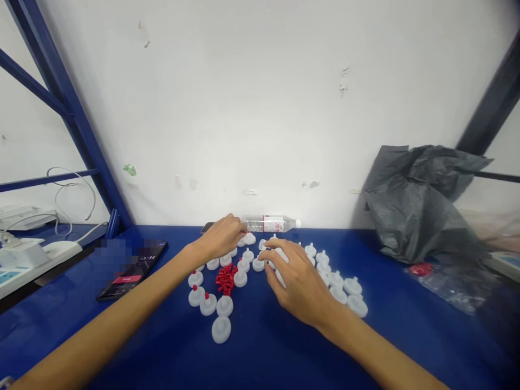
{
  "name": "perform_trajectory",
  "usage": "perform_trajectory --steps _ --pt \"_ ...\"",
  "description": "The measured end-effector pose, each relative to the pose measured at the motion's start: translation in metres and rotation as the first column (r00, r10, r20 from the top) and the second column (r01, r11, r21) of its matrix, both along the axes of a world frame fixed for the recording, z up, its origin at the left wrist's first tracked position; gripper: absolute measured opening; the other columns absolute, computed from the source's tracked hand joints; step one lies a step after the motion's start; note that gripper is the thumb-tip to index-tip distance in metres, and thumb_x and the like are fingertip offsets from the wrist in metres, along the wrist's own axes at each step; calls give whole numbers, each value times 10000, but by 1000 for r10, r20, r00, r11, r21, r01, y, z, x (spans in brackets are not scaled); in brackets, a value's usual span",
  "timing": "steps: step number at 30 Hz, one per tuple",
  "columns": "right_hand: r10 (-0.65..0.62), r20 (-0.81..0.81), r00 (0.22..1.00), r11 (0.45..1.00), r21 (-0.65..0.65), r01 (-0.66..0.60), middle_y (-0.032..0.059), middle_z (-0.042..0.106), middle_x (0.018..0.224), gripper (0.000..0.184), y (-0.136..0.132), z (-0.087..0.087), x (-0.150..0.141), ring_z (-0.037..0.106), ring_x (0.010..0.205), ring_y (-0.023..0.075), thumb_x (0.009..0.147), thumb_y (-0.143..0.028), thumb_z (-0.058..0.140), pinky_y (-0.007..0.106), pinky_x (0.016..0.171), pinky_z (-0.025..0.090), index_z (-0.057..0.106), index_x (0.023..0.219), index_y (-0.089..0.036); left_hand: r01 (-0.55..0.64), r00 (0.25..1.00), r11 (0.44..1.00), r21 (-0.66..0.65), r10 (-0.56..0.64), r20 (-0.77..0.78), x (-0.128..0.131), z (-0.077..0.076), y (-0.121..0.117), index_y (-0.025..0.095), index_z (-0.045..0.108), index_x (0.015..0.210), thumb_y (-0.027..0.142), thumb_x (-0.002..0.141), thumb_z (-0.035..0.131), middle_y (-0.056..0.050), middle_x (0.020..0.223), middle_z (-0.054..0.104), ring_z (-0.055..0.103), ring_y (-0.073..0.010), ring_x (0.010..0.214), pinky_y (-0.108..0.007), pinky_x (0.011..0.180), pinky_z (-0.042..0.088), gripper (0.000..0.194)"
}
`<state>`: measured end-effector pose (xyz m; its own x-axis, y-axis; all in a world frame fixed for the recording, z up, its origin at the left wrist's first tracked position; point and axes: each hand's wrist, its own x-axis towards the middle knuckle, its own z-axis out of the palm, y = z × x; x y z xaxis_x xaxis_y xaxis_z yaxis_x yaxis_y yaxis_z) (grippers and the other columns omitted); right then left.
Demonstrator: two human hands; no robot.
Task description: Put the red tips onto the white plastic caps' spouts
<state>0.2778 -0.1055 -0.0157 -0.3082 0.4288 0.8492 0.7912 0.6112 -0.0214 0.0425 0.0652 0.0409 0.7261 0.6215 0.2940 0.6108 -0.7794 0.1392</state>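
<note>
My left hand (225,235) reaches to the back of the group with its fingers closed. At its fingertips is a white nozzle cap (249,238), with a bit of red showing by the fingers. My right hand (298,279) hovers over other white nozzle caps (258,264), thumb and fingers apart; it partly hides several of them. Small red tips (226,278) lie heaped among the caps on the left. Some caps there carry a red tip, such as the front-left cap (208,305). Plain white caps (357,306) stand to the right.
A clear plastic bottle (270,223) lies along the wall. A phone (136,273) rests on the blue table (260,352) at left, near a white power strip (24,271). A grey plastic bag (418,200) and a clear bag (450,284) are at right.
</note>
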Motion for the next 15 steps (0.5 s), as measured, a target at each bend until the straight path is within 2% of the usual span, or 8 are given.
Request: perform_trajectory --steps 7,10,13,15 --pt "-3 25 1000 1000 -31 4 131 949 1315 299 0 1 2 927 1201 333 1138 -88 667 513 1018 785 861 1245 -289 -17 991 1000 12 19 -136 5 -11 5 218 993 1066 82 1078 761 -174 1098 932 814 -369 1141 -417 1004 674 269" --pt "-4 34 999 998 -58 6 98 955 1279 304 1 1 4 924 1153 318 1144 -83 665 497 1017 771 861 1223 -300 -26 986 1000 10 27 -167 2 -12 4 210 983 1044 89 1094 741 -190 1104 933 817 -373 1137 -427 1008 680 275" --pt "-20 57 998 997 -79 24 67 962 1198 307 3 -3 4 914 1083 293 1137 -62 670 476 1056 747 867 1210 -286 -31 987 1000 3 31 -156 -2 -9 0 211 990 1165 125 1145 709 -187 1114 933 818 -368 1140 -433 1039 683 295" --pt "-59 100 993 991 -116 71 72 974 1219 280 5 -7 5 914 1115 297 1148 -91 706 488 1109 734 885 1250 -281 -37 991 999 -1 37 -126 -6 -5 -3 214 980 1287 136 1162 689 -191 1204 945 818 -364 1171 -437 1063 686 327"
